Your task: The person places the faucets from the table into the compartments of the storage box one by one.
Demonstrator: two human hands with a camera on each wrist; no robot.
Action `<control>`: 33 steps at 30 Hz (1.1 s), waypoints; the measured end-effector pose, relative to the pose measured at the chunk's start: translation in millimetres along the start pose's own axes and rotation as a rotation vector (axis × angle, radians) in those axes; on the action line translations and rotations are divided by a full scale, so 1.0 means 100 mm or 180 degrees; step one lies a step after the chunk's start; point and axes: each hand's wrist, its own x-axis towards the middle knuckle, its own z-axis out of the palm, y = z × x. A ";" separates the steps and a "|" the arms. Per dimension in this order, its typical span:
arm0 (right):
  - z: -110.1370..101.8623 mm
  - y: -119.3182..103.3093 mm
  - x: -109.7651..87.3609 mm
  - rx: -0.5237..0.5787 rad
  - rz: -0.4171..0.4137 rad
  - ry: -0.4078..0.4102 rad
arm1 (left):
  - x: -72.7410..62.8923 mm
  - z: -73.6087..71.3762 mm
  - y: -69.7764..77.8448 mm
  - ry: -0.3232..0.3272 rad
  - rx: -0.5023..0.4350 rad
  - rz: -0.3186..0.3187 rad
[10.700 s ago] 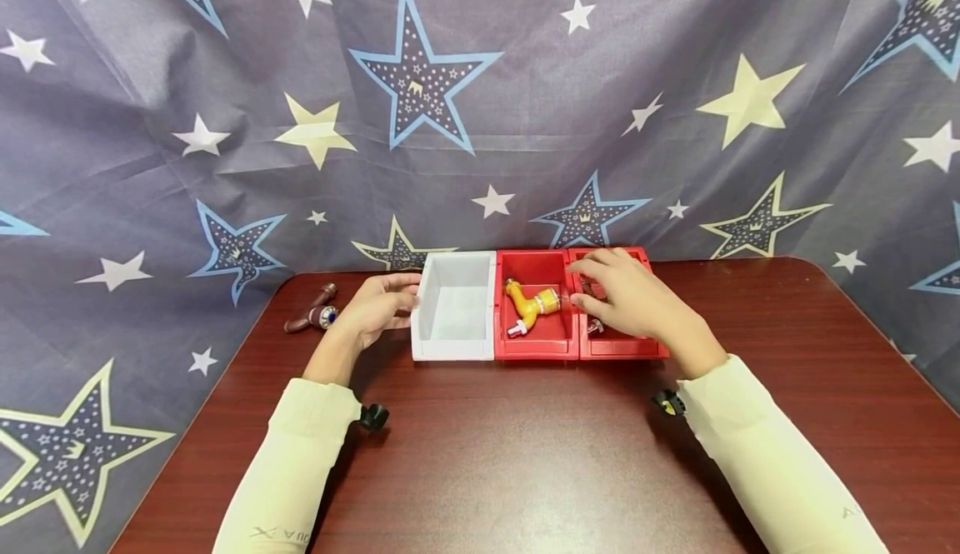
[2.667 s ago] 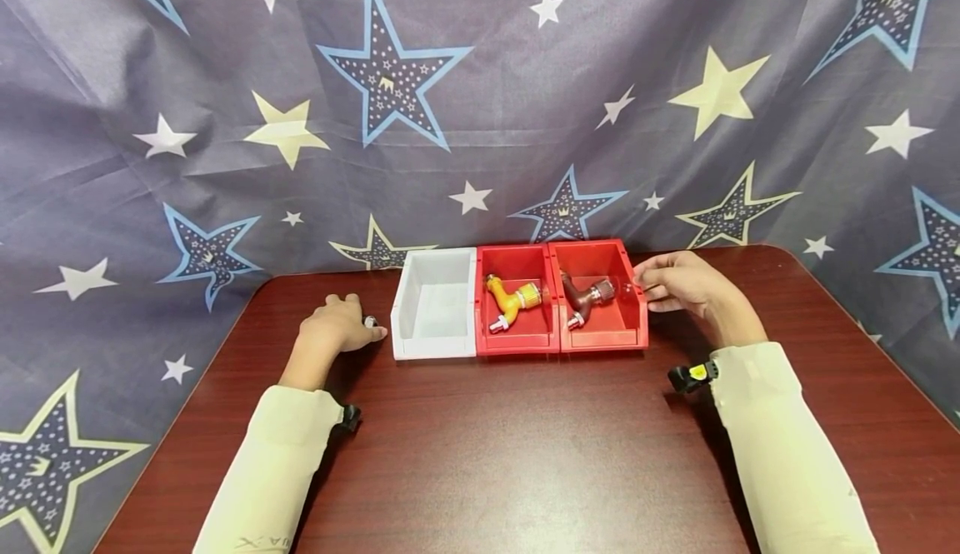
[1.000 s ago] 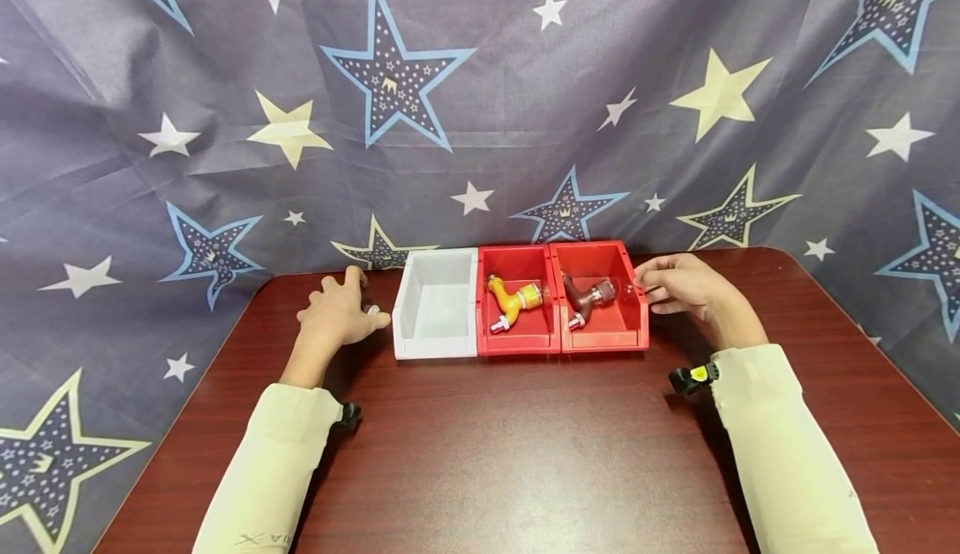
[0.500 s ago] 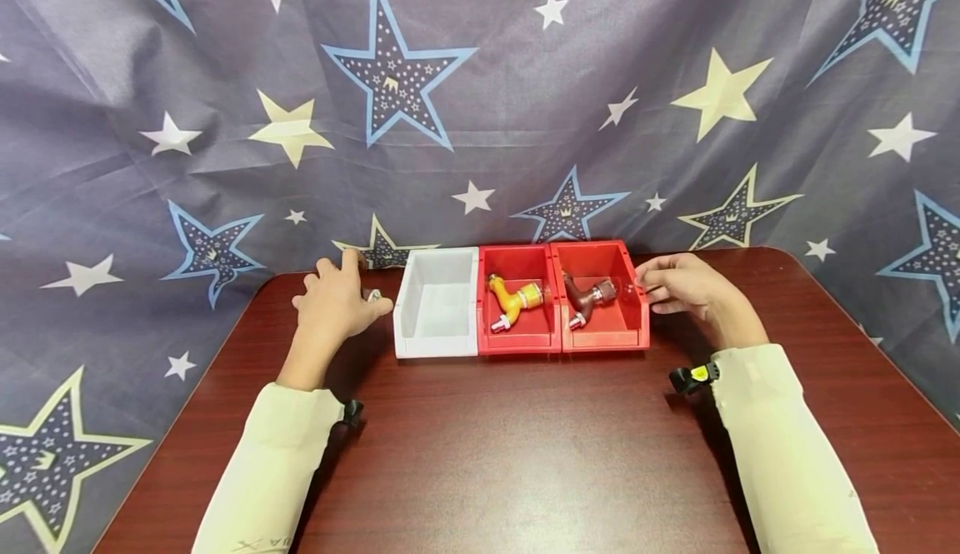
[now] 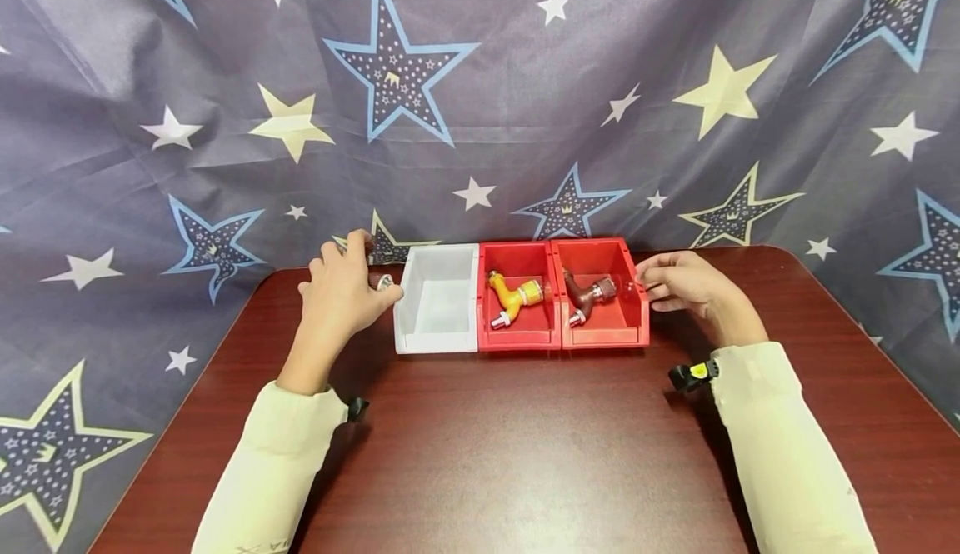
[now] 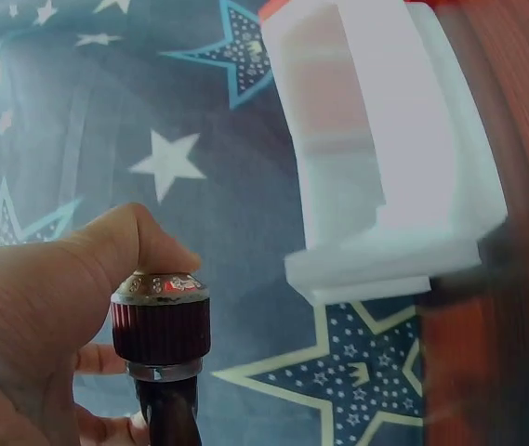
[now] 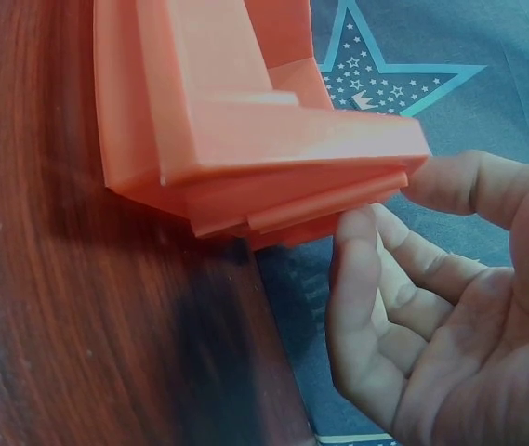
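Observation:
My left hand [image 5: 336, 291] holds a dark brown tap [image 6: 160, 339] by its ribbed knob end, just left of the white bin [image 5: 437, 341]. In the left wrist view the thumb lies against the knob's metal-rimmed cap, and the tap's lower body runs out of frame. My right hand [image 5: 692, 287] grips the outer side rim of the right red bin [image 7: 292, 139] between thumb and fingertips. Inside that bin lies another brown tap [image 5: 588, 297]. The middle red bin [image 5: 519, 339] contains a yellow tap [image 5: 517, 297]. Nothing lies in the white bin.
The three bins stand side by side at the back of the dark red wooden table [image 5: 517, 446]. Right behind them hangs a grey curtain [image 5: 510, 104] printed with stars. A small black device [image 5: 692, 376] sits at the right wrist.
Over the last second my left hand has risen from the table's left side with the brown tap and drawn closer to the white bin. The right hand stays on the red bin.

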 end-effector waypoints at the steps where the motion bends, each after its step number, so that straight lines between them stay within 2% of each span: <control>1: 0.00 0.00 0.00 -0.0011 0.0005 0.0003 | -0.01 -0.01 0.02 0.0019 -0.0006 0.0030; 10: 0.00 -0.04 0.00 0.0026 -0.0056 -0.0016 | -0.05 -0.01 0.24 0.0083 -0.0125 0.0298; 17: 0.01 -0.02 -0.01 0.0178 -0.0026 -0.0021 | -0.06 0.08 0.38 0.0047 -0.0094 0.0430; 33: 0.01 -0.03 -0.03 0.0307 -0.0065 -0.0098 | -0.05 0.30 0.50 -0.0170 0.0112 0.0501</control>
